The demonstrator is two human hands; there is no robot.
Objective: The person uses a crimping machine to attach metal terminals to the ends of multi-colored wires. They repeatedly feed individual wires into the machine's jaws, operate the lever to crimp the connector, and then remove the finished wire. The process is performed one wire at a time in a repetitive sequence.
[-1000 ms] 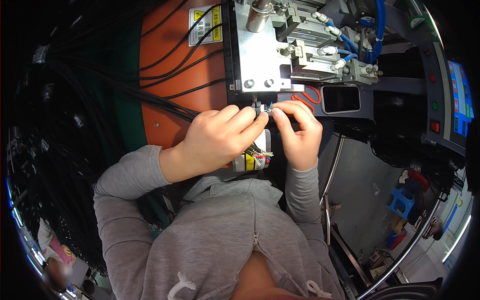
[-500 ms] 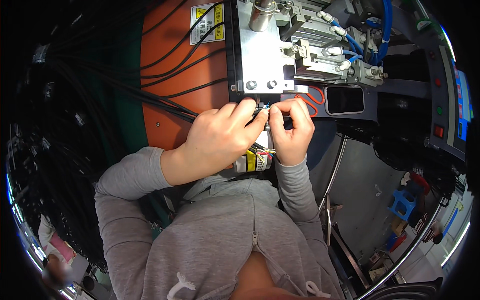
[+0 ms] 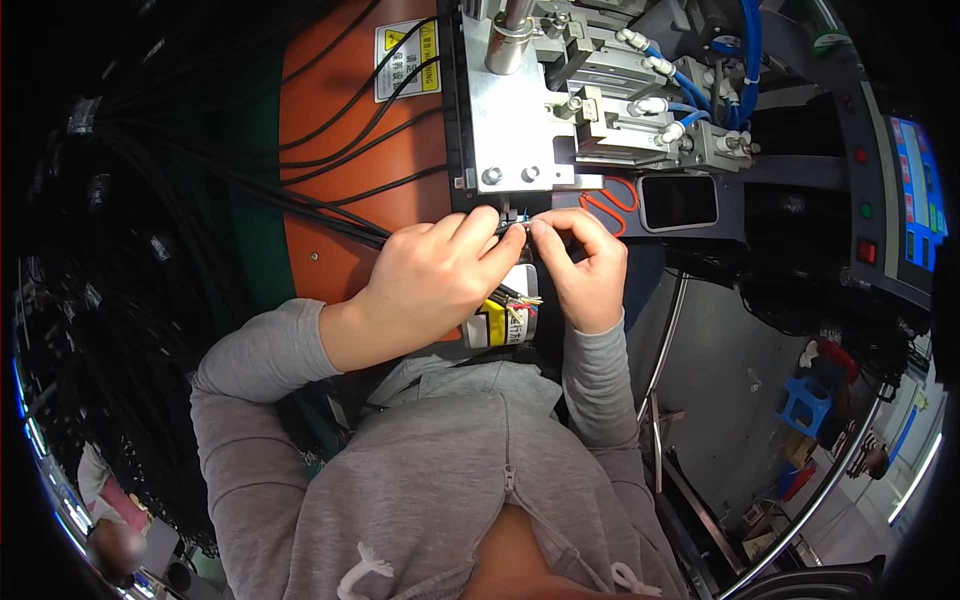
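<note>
At the near edge of a metal machine fixture [image 3: 512, 120], both hands work close together. My left hand [image 3: 435, 265] is closed, thumb and fingers pinched on a black cable's end just below the fixture. Facing it, my right hand [image 3: 585, 265] pinches thumb against forefinger at thin wires from that end. A bit of blue wire [image 3: 526, 215] shows above the fingertips; the rest of the wires is covered by the fingers. Under the hands, other black cables end in stripped coloured wires [image 3: 522, 302], over a white and yellow labelled part [image 3: 500, 325].
Orange-handled scissors [image 3: 612, 207] and a phone [image 3: 680, 202] lie right of the fixture. Air cylinders [image 3: 630, 75] with blue hoses stand behind. Black cables [image 3: 340, 205] run leftward over an orange panel [image 3: 350, 255]. A control box with a screen [image 3: 915, 190] is at far right.
The view has shifted slightly, so the machine appears a little further left. My right wrist has swung slightly outward to the right. Both hands keep their pinch at the same place.
</note>
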